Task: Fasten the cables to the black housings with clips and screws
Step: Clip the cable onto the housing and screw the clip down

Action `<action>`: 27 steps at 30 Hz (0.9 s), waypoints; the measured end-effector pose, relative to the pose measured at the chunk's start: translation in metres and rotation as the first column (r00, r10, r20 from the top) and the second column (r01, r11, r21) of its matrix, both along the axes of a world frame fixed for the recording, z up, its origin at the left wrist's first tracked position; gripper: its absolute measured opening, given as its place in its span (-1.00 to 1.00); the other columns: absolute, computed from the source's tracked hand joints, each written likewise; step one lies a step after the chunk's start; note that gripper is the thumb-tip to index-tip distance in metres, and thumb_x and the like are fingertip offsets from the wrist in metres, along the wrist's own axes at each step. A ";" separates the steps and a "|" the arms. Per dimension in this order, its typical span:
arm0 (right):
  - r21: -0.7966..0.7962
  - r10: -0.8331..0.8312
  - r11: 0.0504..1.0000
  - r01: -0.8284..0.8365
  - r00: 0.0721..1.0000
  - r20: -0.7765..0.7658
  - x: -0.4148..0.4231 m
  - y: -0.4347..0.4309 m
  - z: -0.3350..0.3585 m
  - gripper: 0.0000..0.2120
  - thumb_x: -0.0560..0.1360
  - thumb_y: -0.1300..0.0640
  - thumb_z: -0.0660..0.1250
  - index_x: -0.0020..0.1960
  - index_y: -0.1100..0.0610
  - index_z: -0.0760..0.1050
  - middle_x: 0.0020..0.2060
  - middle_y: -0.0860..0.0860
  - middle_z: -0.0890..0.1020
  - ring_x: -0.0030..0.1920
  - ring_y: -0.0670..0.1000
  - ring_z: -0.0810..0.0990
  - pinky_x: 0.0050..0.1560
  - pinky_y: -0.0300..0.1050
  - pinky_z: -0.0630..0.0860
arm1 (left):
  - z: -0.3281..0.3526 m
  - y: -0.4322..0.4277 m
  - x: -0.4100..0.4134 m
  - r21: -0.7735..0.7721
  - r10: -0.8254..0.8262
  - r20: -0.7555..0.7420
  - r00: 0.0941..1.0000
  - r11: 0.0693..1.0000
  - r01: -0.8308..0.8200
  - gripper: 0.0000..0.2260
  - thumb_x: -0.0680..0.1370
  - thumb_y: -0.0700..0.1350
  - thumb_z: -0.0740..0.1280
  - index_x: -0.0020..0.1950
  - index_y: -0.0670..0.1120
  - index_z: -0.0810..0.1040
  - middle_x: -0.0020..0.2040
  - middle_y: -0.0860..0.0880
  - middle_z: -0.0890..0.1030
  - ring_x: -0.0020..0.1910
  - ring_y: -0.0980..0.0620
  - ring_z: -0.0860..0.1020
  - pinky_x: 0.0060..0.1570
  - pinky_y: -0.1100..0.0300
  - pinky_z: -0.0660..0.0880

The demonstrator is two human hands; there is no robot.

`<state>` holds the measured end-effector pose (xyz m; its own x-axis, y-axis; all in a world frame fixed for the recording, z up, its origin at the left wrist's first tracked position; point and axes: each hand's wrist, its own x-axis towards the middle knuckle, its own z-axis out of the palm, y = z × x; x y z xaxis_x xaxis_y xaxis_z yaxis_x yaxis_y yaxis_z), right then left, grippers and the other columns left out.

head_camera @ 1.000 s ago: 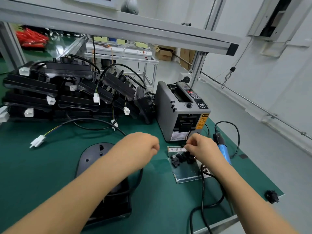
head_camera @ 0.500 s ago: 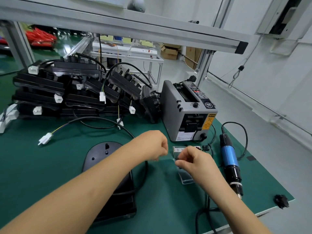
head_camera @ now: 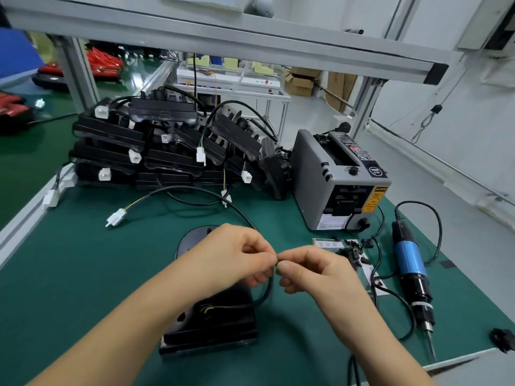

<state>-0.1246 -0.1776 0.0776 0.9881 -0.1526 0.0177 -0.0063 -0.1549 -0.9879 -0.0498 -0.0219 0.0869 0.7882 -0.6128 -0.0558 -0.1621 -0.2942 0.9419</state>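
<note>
Now: you hold both hands together low over the green mat [head_camera: 69, 274], fingertips meeting just above the black housing [head_camera: 211, 327] that lies flat in front of you.
Left hand: your left hand [head_camera: 237, 257] has its fingers curled, with thumb and forefinger pinched on the black cable [head_camera: 269, 288]. The cable passes behind the hand and comes out below it, and the grip looks meant to keep that stretch steady.
Right hand: your right hand [head_camera: 315, 271] clamps thumb and forefinger on a small dark piece, most likely a clip [head_camera: 276, 263], and brings it against the cable right at the left fingertips. Whether it sits round the cable yet cannot be told.
Cable run: it leaves the near end of the housing, loops up past your hands, then arcs away left to a white connector [head_camera: 117, 217] lying free on the mat.
Supplies: spare clips [head_camera: 351, 252] lie heaped on a card just beside your right hand, within easy reach. The blue electric screwdriver [head_camera: 409, 260] lies to their right, tip toward you, untouched.
Behind: a stack of housings [head_camera: 156, 151] fills the back of the mat, with a grey tape dispenser [head_camera: 340, 182] at its right.
Stage: this reads as the clip-fitting step, and the screw is not yet driven.
</note>
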 end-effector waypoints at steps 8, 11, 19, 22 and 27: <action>0.126 -0.041 0.991 0.041 0.999 -0.008 -0.008 0.031 -0.008 -0.82 0.45 0.36 0.36 -0.27 0.15 0.60 -0.44 0.04 0.61 -0.44 -0.06 0.56 -0.41 -0.26 0.49 | -0.009 0.031 -0.029 0.012 0.204 0.186 0.961 0.978 -0.210 -0.97 0.43 0.06 0.36 -0.19 0.16 0.60 -0.32 0.12 0.64 -0.33 0.15 0.61 -0.23 0.20 0.57; 0.265 -0.058 0.962 0.067 0.997 -0.045 -0.013 0.045 -0.014 -0.82 0.46 0.38 0.32 -0.26 0.20 0.59 -0.45 0.07 0.59 -0.47 -0.04 0.54 -0.45 -0.27 0.48 | -0.009 0.042 -0.042 0.003 0.254 0.289 0.923 0.964 -0.266 -0.90 0.37 0.14 0.32 -0.17 0.20 0.58 -0.33 0.20 0.62 -0.35 0.24 0.55 -0.29 0.32 0.48; 0.420 0.064 0.907 0.001 0.988 -0.142 -0.025 0.060 -0.017 -0.93 0.25 0.18 0.41 -0.32 0.18 0.65 -0.43 0.13 0.60 -0.47 -0.04 0.55 -0.45 -0.25 0.49 | -0.023 0.057 -0.068 -0.044 0.199 0.717 0.668 0.969 -0.242 -0.90 0.47 -0.01 0.32 -0.21 0.01 0.56 -0.20 0.16 0.52 -0.23 0.13 0.51 -0.24 0.20 0.45; 0.387 0.255 0.910 -0.150 0.937 -0.238 -0.029 0.051 -0.014 -0.92 0.24 0.17 0.44 -0.29 0.16 0.67 -0.37 0.14 0.64 -0.42 -0.01 0.59 -0.38 -0.23 0.52 | -0.034 0.068 -0.069 -0.053 0.144 0.818 0.557 0.983 -0.176 -0.88 0.50 -0.08 0.35 -0.21 -0.06 0.60 -0.16 0.09 0.53 -0.24 0.04 0.48 -0.26 0.16 0.44; 0.321 0.354 0.915 -0.246 0.871 -0.340 -0.037 0.050 -0.019 -0.95 0.21 0.13 0.46 -0.36 0.10 0.65 -0.45 0.07 0.60 -0.47 -0.03 0.57 -0.43 -0.25 0.48 | -0.053 0.074 -0.080 -0.050 0.109 0.886 0.450 0.989 -0.141 -0.88 0.51 -0.15 0.38 -0.24 -0.07 0.58 -0.19 0.06 0.47 -0.25 0.06 0.37 -0.23 0.25 0.39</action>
<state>-0.1620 -0.1279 0.0585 0.9062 0.2066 -0.3688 -0.3862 0.0495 -0.9211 -0.1301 0.0520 0.0335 0.4905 -0.5141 0.7036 -0.8620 -0.4050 0.3050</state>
